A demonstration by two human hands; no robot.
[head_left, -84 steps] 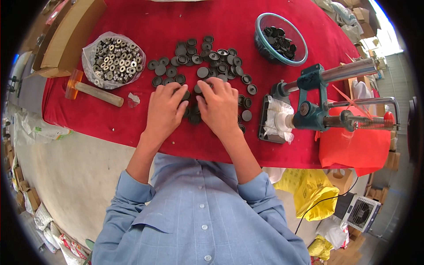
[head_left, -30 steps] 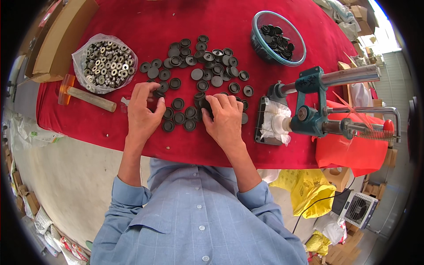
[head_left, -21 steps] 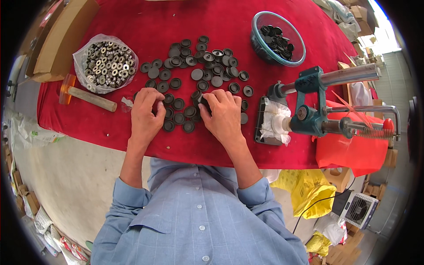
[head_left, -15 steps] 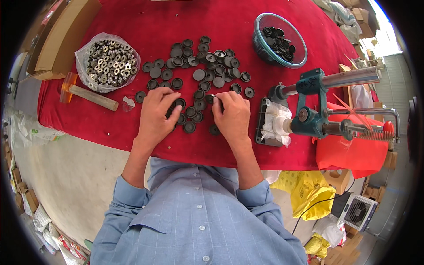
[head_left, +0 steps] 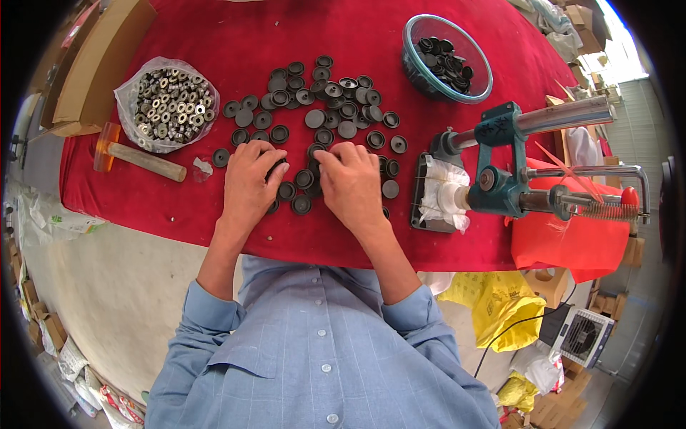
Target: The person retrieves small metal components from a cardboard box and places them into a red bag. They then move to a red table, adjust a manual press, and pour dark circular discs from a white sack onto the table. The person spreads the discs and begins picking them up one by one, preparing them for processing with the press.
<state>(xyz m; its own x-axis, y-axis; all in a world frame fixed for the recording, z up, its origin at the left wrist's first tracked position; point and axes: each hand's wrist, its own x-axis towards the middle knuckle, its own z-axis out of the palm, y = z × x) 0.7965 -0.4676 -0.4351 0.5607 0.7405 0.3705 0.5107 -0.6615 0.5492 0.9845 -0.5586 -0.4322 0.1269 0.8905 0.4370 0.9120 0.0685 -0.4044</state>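
Note:
Round black caps with raised rims lie scattered over the red cloth, some face up and some face down, partly overlapping. At the left of the cluster my left hand is closed, thumb and fingers curled round a dark cap that shows only in part. My right hand bends over the near middle of the cluster, its fingertips closed at the edge of another black cap; its thumb is mostly hidden. Between the hands sit a few caps. Several more lie just right of my right hand, including one flat-side-up cap.
A clear bag of metal rings and a mallet are at the left, beside a cardboard box. A clear tub of black pieces stands at the far right. Nearer is a green hand press with a long metal lever.
My right hand has moved left, toward the caps between the hands, and more caps now show to its right. My left hand stays nearly in place, still curled. The whole view has shifted slightly.

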